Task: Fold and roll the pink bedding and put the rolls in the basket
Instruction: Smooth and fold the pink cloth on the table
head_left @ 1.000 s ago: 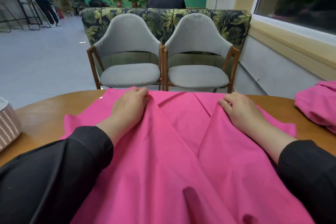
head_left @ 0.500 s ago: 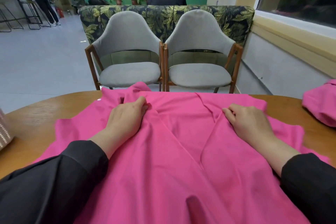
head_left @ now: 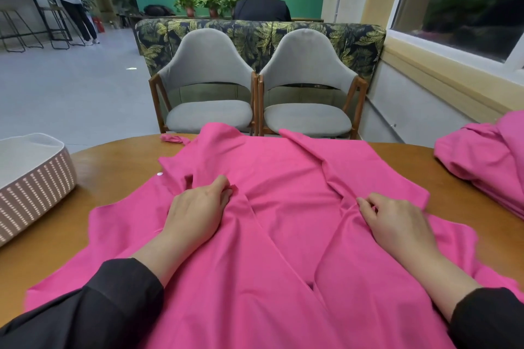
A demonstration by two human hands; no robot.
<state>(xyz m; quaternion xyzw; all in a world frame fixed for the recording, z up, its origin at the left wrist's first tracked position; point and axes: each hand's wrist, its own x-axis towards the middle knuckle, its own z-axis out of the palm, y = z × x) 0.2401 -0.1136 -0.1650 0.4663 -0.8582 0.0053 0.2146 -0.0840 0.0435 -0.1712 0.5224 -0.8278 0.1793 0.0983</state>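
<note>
Pink bedding (head_left: 283, 178) on table (head_left: 113, 167), left grip (head_left: 198, 207) and right grip (head_left: 397, 221) each clamped on a fold.

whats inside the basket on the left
Only the pale lining inside the basket shows, with no pink rolls visible. Its near part runs off the frame's left edge, so that part cannot be checked. The pink bedding lies on the table.
</note>
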